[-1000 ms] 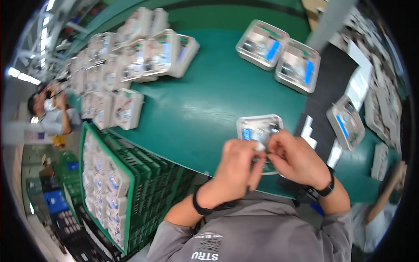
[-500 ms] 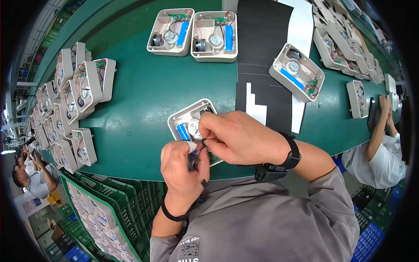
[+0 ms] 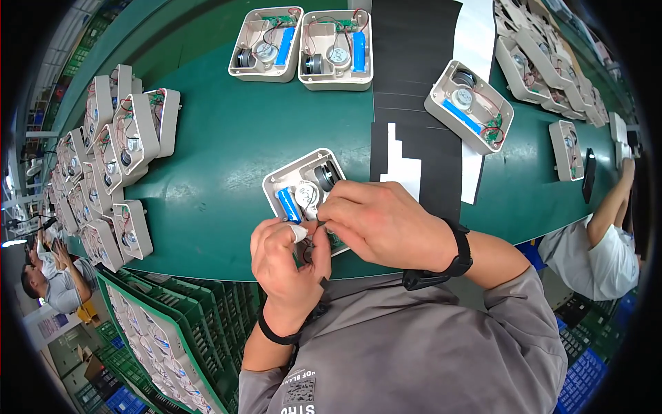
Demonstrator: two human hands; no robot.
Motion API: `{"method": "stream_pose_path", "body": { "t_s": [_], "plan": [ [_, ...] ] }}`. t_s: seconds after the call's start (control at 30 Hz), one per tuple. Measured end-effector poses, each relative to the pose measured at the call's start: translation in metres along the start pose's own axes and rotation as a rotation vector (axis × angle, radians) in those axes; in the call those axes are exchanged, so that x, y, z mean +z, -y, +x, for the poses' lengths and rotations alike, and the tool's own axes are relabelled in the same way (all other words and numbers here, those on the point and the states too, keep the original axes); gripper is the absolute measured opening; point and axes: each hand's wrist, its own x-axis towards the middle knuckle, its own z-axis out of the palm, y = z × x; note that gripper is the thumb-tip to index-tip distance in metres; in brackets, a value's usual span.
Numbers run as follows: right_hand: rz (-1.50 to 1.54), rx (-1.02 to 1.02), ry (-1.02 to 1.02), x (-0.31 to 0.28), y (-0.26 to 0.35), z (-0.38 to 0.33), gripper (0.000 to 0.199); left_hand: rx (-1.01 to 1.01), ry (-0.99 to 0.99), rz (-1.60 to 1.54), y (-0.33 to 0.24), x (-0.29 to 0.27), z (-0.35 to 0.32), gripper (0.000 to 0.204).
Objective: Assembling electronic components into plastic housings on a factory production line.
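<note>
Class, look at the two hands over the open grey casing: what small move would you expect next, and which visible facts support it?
Probably press the wiring down into the casing. The left hand and right hand both pinch at its near edge, beside the blue cell, with red wire showing between them.

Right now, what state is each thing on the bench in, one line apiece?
Open housing: lidless, flat on the belt, blue cell and speaker inside, both hands on it.
Left hand: pinching at the housing's near edge.
Right hand: fingers curled over the housing.
Two housings: open, side by side, untouched.
Stacked housings: standing on edge in rows.
</note>
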Motion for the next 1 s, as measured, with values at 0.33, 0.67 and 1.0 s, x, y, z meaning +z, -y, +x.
{"method": "stream_pose_path", "body": {
  "t_s": [0.33, 0.67, 1.0],
  "plan": [
    [0.062, -0.007, 0.044, -0.001, -0.003, 0.002, 0.011, -0.108, 0.087, -0.022, -0.004, -0.001, -0.002, 0.052],
    [0.038, -0.03, 0.015, 0.0, -0.006, 0.001, 0.012, -0.298, 0.38, -0.224, 0.001, -0.019, 0.015, 0.056],
    [0.176, 0.001, 0.068, -0.007, -0.01, 0.005, 0.011, -0.611, 0.368, -0.531, -0.001, -0.022, 0.02, 0.048]
  ]
}}
